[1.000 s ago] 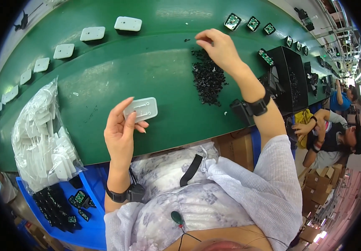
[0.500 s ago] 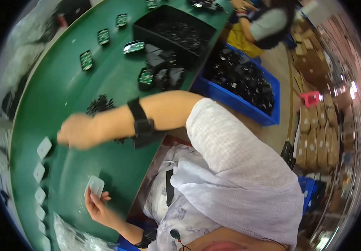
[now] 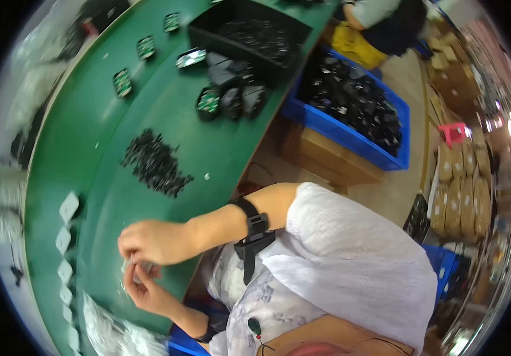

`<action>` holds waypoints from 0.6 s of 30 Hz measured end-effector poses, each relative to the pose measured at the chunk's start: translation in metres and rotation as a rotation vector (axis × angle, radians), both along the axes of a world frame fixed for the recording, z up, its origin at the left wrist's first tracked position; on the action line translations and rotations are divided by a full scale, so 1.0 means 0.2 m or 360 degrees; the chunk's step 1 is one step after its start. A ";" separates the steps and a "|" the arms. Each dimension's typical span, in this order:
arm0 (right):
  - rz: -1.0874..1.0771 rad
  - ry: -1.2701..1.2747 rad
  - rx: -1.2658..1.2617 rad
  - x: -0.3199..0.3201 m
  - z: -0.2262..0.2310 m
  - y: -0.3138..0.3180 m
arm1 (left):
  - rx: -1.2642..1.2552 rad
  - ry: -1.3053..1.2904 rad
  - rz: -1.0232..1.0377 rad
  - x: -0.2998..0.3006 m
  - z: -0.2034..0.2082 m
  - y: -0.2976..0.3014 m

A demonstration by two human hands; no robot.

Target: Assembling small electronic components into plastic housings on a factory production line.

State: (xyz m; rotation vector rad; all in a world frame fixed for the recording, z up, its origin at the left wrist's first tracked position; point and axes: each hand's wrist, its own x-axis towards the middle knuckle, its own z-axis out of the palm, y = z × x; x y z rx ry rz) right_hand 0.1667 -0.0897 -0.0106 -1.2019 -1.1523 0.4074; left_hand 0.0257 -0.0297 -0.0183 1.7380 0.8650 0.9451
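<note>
My left hand (image 3: 143,292), low on the green table, grips a small pale rounded-corner plastic cover (image 3: 144,267), mostly hidden behind my fingers. My right hand (image 3: 156,240) comes down over it from above, fingertips pinched together at the cover's upper edge and meeting my left fingers. Whether a smaller piece is also in that pinch cannot be seen. To the left, similar white plastic covers (image 3: 64,272) lie in a curved row along the table's far side. Beyond my right hand is a loose heap of small black parts (image 3: 156,163).
Green circuit boards in black housings (image 3: 123,82) stand spaced along the table (image 3: 104,178). Black housings (image 3: 232,102) cluster beside a black bin (image 3: 249,38) of dark parts. A blue crate (image 3: 350,127) sits right of the table. Clear plastic bags (image 3: 110,326) lie near my left arm. Another person (image 3: 380,29) works at upper right.
My right hand has moved from near the row of white covers, down and right to my left hand, uncovering the black heap. My left hand keeps the cover in about the same place.
</note>
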 end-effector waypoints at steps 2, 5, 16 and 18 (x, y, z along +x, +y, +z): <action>-0.0029 0.0033 -0.0093 0.01 0.02 -0.04 | -0.0088 0.0008 0.0005 0.01 0.07 -0.06; 0.0077 0.0187 -0.0357 0.11 0.10 -0.15 | -0.0295 -0.0219 -0.0206 0.09 0.12 -0.09; 0.0311 0.0324 -0.0725 0.06 0.16 -0.11 | -0.0648 -0.0605 -0.0221 0.02 0.13 -0.09; 0.0139 0.0104 -0.0696 0.03 0.18 -0.11 | -0.0659 -0.0541 -0.0169 0.01 0.10 -0.08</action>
